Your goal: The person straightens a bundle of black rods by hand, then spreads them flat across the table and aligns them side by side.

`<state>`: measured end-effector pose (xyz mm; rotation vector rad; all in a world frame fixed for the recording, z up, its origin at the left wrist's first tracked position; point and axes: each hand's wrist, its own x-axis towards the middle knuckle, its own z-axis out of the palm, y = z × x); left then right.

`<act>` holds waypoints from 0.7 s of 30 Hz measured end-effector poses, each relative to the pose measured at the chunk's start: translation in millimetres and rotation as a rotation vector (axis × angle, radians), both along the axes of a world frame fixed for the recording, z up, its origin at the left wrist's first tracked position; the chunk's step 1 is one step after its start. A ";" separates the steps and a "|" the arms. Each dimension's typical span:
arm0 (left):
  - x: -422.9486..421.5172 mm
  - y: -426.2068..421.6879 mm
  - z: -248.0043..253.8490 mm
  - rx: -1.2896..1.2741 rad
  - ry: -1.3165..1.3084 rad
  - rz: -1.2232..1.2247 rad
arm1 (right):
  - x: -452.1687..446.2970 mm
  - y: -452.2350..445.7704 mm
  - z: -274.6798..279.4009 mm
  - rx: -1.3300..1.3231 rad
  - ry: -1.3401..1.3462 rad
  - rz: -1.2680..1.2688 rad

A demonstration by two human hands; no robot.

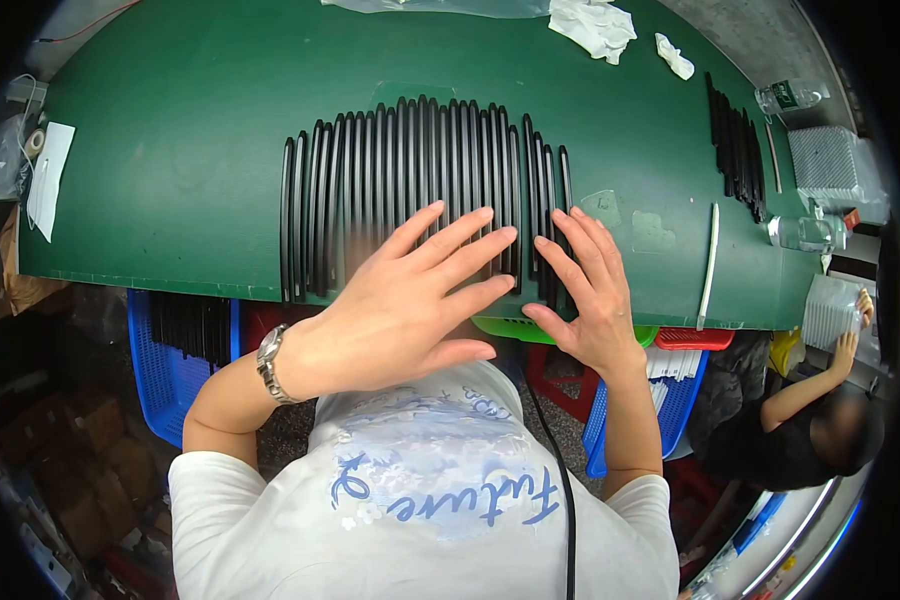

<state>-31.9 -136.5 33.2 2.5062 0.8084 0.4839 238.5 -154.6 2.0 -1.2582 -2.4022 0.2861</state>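
At 12 o'clock on the desk [190,180], row of black rods [420,150]. Left hand [395,300] splayed over it, right hand [595,295] spread wide at its 1 o'clock end, neither holding any. Looks like lining-up to me; closing the gap there would want a light touch.

Left hand [400,300] and right hand [598,305] side by side, palms down, splayed, perhaps slightly cupped.
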 end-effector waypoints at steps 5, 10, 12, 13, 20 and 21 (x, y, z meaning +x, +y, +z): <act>-52.6 -6.1 -2.9 0.135 0.143 0.328 | -8.2 3.3 3.0 0.033 -0.005 0.029; -78.8 -13.4 -18.1 0.042 0.197 0.520 | -27.2 13.3 8.4 0.051 -0.066 0.087; -80.5 -15.3 -26.1 0.015 0.164 0.500 | -35.5 17.1 9.6 0.035 -0.101 0.088; -79.0 -15.6 -28.5 0.028 0.165 0.489 | -39.5 19.6 10.9 0.038 -0.116 0.093; -69.3 -11.3 -31.3 0.025 0.116 0.448 | -52.7 26.3 5.3 0.148 -0.113 0.139; -68.5 -11.0 -31.9 0.024 0.111 0.446 | -52.6 25.6 2.1 0.181 -0.093 0.156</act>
